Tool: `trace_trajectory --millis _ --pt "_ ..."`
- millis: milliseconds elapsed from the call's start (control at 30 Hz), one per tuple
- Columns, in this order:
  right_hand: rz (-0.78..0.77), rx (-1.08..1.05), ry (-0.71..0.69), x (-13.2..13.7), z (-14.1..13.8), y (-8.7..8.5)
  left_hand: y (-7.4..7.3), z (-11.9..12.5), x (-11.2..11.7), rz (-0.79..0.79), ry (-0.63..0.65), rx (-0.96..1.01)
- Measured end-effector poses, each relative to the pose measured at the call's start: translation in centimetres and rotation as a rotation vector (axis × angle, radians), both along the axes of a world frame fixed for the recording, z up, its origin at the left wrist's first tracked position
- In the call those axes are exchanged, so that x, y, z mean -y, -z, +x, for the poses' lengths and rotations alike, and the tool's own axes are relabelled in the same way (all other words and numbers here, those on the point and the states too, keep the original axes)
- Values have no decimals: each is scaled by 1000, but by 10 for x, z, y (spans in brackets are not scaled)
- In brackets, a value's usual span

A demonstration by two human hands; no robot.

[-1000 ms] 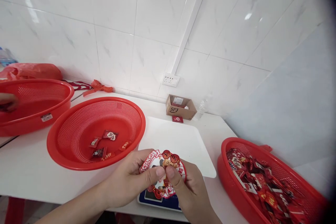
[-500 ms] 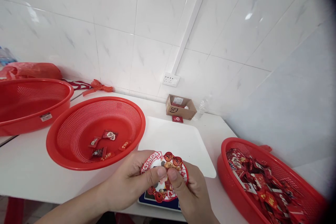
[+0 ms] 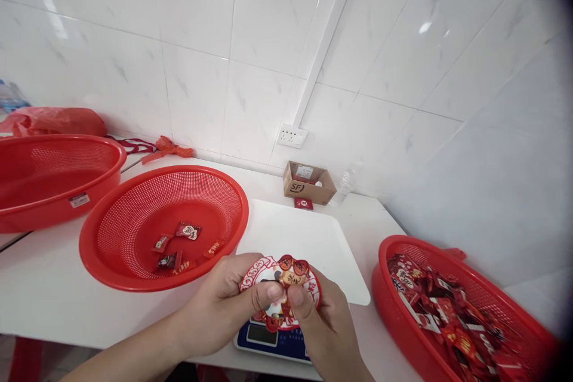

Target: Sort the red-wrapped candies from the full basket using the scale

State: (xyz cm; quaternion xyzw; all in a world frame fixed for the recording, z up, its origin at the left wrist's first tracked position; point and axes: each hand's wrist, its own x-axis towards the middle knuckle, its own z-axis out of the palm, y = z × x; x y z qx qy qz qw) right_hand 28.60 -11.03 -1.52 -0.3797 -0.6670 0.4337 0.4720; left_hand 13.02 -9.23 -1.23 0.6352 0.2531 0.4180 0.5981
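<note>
A round red-and-white printed piece [image 3: 280, 304] with cartoon figures and gold lettering is held in front of me. Whether it is a flat card or a shallow box I cannot tell. My left hand [image 3: 221, 307] grips its left side, thumb across the front. From the right, my right hand [image 3: 329, 325] pinches it, and the two thumbs nearly meet at its middle. Both hands' other fingers are hidden behind it. Below and behind stands a weighing scale with a white platform [image 3: 295, 230] and a blue front panel [image 3: 289, 346] with a small display, partly covered by my hands.
A red basket [image 3: 96, 250] on the left holds several wrapped sweets [image 3: 188, 230]. Another red basket [image 3: 27, 215] stands farther left. The right-hand red basket [image 3: 385, 304] is filled with red packets. A cardboard box [image 3: 308, 188] and clear bottle [image 3: 347, 182] stand near the wall.
The round piece has tipped slightly in my hands, its lower edge rising, so more of the scale's blue panel and display shows. Both hands keep their grip in nearly the same place.
</note>
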Motion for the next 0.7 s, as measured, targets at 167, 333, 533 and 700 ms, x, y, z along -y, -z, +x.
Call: trace_trajectory --millis 167,333,533,700 --pt "176 106 192 -1 5 4 9 2 -3 59 -206 -97" --pt "568 198 372 -5 10 10 17 -3 -7 116 -385 -8" --pt "833 329 367 -8 10 18 7 -1 1 31 -153 7" --pt "778 251 316 -4 5 23 8 3 3 -111 -138 92"
